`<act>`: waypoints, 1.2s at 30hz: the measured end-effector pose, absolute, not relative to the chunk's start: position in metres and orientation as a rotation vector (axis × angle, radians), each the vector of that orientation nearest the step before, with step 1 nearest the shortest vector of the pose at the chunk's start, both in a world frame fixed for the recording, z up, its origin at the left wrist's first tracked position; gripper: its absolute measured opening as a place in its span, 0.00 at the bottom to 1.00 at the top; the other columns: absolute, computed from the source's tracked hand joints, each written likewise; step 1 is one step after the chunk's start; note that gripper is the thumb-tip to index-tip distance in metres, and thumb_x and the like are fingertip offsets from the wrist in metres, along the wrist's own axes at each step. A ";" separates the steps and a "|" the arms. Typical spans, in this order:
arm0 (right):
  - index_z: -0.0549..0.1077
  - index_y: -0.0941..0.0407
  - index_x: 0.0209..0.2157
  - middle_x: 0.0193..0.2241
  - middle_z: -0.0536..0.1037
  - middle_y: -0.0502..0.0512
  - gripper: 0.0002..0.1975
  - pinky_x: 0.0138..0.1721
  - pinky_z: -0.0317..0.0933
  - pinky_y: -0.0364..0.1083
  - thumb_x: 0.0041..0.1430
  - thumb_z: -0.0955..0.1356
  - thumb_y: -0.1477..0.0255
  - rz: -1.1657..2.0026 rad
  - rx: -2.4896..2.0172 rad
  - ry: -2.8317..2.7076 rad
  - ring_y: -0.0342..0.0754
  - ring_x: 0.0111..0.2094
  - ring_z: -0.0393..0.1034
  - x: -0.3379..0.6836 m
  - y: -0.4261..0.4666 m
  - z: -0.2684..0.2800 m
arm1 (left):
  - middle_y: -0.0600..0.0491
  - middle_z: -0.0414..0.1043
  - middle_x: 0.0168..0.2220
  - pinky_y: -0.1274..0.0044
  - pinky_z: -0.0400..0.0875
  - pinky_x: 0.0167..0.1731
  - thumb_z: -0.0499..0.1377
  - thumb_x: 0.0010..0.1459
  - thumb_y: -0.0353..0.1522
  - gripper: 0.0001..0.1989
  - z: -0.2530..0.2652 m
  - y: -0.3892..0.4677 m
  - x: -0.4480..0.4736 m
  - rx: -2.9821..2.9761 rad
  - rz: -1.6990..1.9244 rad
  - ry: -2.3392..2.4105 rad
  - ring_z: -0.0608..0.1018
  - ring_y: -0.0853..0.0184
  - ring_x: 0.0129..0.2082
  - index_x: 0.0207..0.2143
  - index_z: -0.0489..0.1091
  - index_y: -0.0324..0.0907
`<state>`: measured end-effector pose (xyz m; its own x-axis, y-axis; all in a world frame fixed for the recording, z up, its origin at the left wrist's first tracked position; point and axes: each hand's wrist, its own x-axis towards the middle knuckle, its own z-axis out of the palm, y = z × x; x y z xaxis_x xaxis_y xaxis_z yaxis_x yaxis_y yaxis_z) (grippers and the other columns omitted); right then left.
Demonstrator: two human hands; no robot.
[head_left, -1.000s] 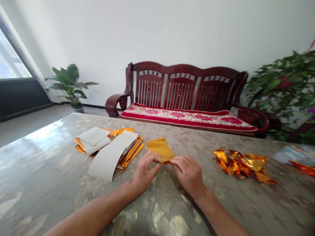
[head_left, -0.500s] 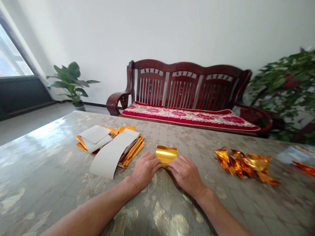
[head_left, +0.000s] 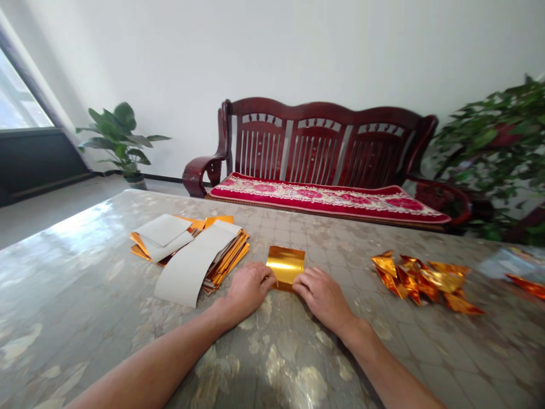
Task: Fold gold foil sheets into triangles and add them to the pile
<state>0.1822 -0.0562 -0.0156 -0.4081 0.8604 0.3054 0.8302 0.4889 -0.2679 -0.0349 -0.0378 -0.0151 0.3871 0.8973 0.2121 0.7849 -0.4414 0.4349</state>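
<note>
Left hand (head_left: pixel 250 288) and right hand (head_left: pixel 321 296), fingers (head_left: pixel 300 282) nearly closed, pinching gold paper (head_left: pixel 286 264) near its close corners; paper stack (head_left: pixel 187 264) left, folded foil (head_left: pixel 440 278) right!

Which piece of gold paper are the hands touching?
The curved gold sheet, left hand at one near corner, right hand at the other; neither touches the folded pieces or the paper stack.

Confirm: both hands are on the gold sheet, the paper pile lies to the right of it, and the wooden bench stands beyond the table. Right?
Not quite: the paper pile lies to the left of the gold sheet, as the head view shows. The left hand and right hand are on the sheet, and the wooden bench stands beyond the table.
</note>
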 end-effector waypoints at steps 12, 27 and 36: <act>0.73 0.54 0.31 0.31 0.76 0.51 0.12 0.37 0.56 0.45 0.68 0.63 0.66 0.141 -1.532 -2.344 0.48 0.37 0.68 0.182 -0.053 -0.016 | 0.52 0.78 0.34 0.77 0.62 0.34 0.54 0.64 0.38 0.13 -0.008 -0.037 -0.035 2.319 0.484 1.564 0.77 0.64 0.36 0.31 0.75 0.43; 0.71 0.54 0.28 0.30 0.76 0.51 0.14 0.36 0.51 0.45 0.67 0.63 0.66 0.094 -1.585 -2.391 0.48 0.35 0.66 0.184 -0.051 -0.013 | 0.53 0.78 0.33 0.76 0.60 0.32 0.54 0.64 0.38 0.13 -0.010 -0.034 -0.037 2.336 0.448 1.577 0.78 0.64 0.35 0.30 0.73 0.43; 0.70 0.54 0.25 0.29 0.76 0.51 0.13 0.33 0.48 0.45 0.63 0.65 0.66 0.036 -1.694 -2.339 0.47 0.33 0.66 0.178 -0.052 -0.012 | 0.54 0.78 0.33 0.76 0.60 0.32 0.56 0.63 0.36 0.09 -0.009 -0.036 -0.035 2.315 0.470 1.599 0.78 0.64 0.36 0.32 0.72 0.43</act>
<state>0.1777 -0.0521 -0.0123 -0.2913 0.9378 0.1889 0.9316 0.3230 -0.1669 -0.0349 -0.0361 -0.0089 0.3313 0.9379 0.1024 0.8440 -0.3432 0.4122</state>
